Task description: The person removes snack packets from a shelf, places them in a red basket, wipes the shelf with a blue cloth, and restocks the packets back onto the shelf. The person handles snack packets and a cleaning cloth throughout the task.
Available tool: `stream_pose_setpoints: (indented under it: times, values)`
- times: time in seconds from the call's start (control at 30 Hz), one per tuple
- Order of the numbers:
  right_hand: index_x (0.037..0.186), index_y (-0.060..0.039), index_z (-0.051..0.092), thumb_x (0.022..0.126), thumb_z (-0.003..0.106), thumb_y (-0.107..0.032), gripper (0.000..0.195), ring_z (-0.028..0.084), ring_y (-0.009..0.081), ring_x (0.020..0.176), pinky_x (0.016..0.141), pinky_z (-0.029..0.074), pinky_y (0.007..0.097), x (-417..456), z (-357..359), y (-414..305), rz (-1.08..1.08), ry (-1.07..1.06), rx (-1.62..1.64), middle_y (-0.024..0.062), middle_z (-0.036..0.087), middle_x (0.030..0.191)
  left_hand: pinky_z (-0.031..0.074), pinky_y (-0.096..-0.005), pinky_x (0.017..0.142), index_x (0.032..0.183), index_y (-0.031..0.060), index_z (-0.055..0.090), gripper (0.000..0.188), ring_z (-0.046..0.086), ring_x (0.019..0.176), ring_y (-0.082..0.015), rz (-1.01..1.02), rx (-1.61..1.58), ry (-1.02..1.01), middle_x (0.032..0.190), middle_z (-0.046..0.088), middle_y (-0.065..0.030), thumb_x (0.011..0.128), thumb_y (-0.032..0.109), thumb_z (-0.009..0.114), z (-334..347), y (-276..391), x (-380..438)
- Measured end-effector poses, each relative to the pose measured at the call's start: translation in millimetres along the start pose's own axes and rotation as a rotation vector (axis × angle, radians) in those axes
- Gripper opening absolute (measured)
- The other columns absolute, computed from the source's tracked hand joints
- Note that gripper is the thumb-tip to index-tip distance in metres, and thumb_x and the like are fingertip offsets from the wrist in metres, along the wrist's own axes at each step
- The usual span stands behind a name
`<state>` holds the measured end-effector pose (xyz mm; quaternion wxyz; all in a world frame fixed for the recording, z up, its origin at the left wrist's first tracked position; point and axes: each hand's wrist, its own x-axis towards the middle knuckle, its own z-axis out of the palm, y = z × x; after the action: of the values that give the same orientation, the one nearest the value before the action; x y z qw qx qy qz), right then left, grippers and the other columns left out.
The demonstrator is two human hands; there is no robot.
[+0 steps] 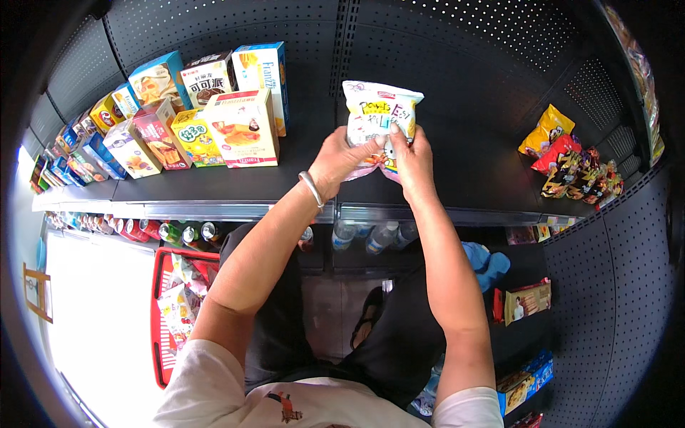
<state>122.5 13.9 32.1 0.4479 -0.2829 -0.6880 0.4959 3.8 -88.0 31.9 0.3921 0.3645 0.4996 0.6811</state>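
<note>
Between my two hands I hold a white snack bag (381, 109) with printed lettering and a cartoon cat, above a black metal shelf (455, 182). My left hand (342, 156) grips its left side, the thumb lying across the front. On the other side my right hand (411, 155) pinches the bag, its thumb also on the front. The bag's lower edge is partly covered by my hands. Left of the bag stand boxed snacks, the nearest a cream Franzzi cookie box (243, 128).
A red shopping basket (156, 315) with snack bags sits at lower left. Drink cans (170, 233) and plastic bottles (382, 237) line the level below. Bagged snacks (562, 160) are heaped at the shelf's right end. A perforated side panel (594, 299) closes the right side.
</note>
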Motion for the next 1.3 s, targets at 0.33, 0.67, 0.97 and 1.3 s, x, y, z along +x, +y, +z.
stream_pose_setpoints:
  times: [0.33, 0.67, 0.97, 1.3]
  values:
    - [0.121, -0.0005, 0.059, 0.101, 0.047, -0.05, 0.055, 0.067, 0.022, 0.094, 0.078, 0.054, 0.0364, 7.7, -1.9, 7.6, 0.11, -0.09, 0.119, 0.0151, 0.067, 0.102, 0.059, -0.0303, 0.078, 0.117, -0.0034, 0.056, 0.044, 0.069, 0.088, -0.0172, 0.191, -0.013, 0.094, 0.105, 0.069, -0.0127, 0.08, 0.002, 0.079, -8.1, -3.7, -23.0]
    - [0.133, -0.0123, 0.058, 0.102, 0.051, -0.042, 0.044, 0.069, 0.0128, 0.095, 0.082, 0.051, 0.0258, 2.7, -9.3, -6.1, 0.218, -0.267, -0.004, 0.0079, 0.07, 0.117, 0.056, -0.0327, 0.089, 0.127, 0.0003, 0.048, 0.052, 0.065, 0.103, -0.0168, 0.428, -0.11, 0.512, 0.116, 0.065, -0.0098, 0.082, 0.0, 0.076, -67.0, 34.5, -224.2]
    - [0.136, -0.0125, 0.058, 0.102, 0.054, -0.036, 0.041, 0.067, 0.0125, 0.103, 0.086, 0.051, 0.0258, 7.4, -14.5, 8.5, 0.16, -0.395, -0.174, 0.0067, 0.068, 0.122, 0.057, -0.0276, 0.079, 0.117, 0.0041, 0.054, 0.029, 0.067, 0.087, -0.0124, 0.049, 0.029, 1.174, 0.098, 0.067, -0.0056, 0.096, 0.019, 0.067, -197.1, 16.7, -461.9]
    - [0.132, -0.0098, 0.06, 0.099, 0.058, -0.032, 0.04, 0.067, 0.0159, 0.101, 0.086, 0.051, 0.0288, -19.9, -22.6, 1.5, 0.172, -0.321, -0.228, 0.0095, 0.068, 0.12, 0.043, -0.0449, 0.105, 0.138, -0.0037, 0.045, 0.066, 0.058, 0.119, -0.0371, -0.442, 1.431, 1.636, 0.128, 0.06, -0.024, 0.094, 0.042, 0.063, -283.7, -110.2, -622.4]
